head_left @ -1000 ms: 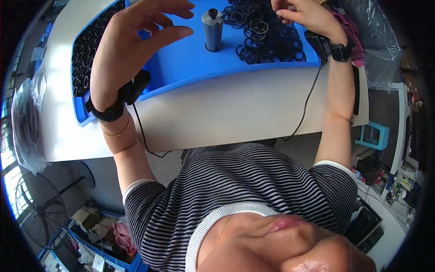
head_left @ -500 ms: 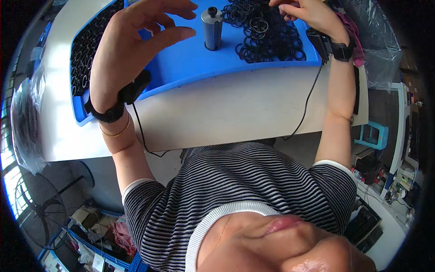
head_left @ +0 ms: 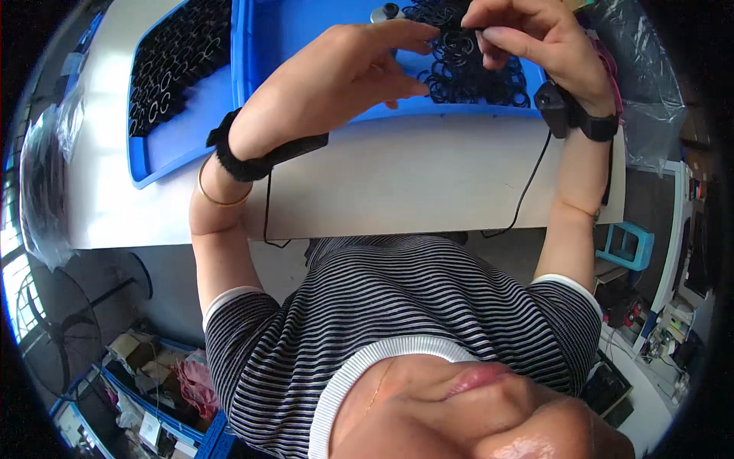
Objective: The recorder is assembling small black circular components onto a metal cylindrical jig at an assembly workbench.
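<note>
My right hand [head_left: 535, 42] is closed in a pinch above a pile of black rings [head_left: 478, 80], with a thin dark edge, apparently one black ring, showing at its fingertips. The loose rings lie heaped in a blue tray [head_left: 306, 23]. My left hand [head_left: 344, 76] reaches across the tray's near rim, fingers and thumb apart, holding nothing I can see. Just beyond its fingers stands a grey metal cylinder [head_left: 378, 14] with a dark knob on top, mostly hidden by that hand.
A second blue tray [head_left: 164, 153] at the left holds black rings [head_left: 183, 57] set out closely in rows. Both trays rest on a white table [head_left: 397, 180]. Thin cables hang from the black wrist straps. Clear plastic sheeting [head_left: 646, 84] hangs at the right, and a blue stool [head_left: 628, 245] stands beyond.
My left hand has moved right, away from the left tray and toward my right hand, now covering most of the cylinder. My right hand has come slightly nearer and its fingertips have closed.
</note>
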Motion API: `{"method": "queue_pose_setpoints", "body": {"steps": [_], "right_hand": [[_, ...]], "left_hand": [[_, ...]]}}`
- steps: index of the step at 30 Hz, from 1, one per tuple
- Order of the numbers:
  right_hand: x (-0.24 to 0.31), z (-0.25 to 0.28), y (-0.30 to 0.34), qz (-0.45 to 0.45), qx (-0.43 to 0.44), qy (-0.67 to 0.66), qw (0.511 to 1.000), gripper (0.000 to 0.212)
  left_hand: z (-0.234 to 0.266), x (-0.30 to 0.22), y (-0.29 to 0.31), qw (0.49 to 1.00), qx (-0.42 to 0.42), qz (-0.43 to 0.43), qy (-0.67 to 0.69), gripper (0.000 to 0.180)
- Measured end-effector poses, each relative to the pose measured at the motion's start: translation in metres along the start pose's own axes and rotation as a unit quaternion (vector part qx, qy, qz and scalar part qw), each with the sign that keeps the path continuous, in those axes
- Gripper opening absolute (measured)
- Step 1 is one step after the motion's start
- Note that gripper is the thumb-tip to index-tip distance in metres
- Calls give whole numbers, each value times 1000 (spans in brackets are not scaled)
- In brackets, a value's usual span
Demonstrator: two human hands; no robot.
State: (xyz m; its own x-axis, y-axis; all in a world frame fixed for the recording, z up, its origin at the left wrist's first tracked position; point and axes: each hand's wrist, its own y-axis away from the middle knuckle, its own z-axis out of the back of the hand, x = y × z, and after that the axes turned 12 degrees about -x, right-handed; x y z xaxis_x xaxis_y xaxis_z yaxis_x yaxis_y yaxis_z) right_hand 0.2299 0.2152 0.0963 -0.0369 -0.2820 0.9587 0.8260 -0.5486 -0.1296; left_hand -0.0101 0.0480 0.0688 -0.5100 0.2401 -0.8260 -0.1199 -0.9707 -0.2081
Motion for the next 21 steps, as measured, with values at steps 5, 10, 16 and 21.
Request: {"method": "queue_pose_setpoints", "body": {"steps": [5, 10, 16, 21], "right_hand": [[1, -18, 0, 16, 33, -62, 997, 17], [-2, -26, 0, 11, 29, -79, 996, 17], [-4, -25, 0, 11, 5, -59, 998, 18], [-5, -23, 2, 55, -1, -8, 998, 19]], "left_hand": [[-11, 9, -6, 991, -28, -28, 129, 42], [-5, 26, -8, 985, 37, 15, 166, 38], [0, -2, -11, 952, 29, 147, 267, 17], [0, 3, -11, 953, 1, 125, 277, 14]]}}
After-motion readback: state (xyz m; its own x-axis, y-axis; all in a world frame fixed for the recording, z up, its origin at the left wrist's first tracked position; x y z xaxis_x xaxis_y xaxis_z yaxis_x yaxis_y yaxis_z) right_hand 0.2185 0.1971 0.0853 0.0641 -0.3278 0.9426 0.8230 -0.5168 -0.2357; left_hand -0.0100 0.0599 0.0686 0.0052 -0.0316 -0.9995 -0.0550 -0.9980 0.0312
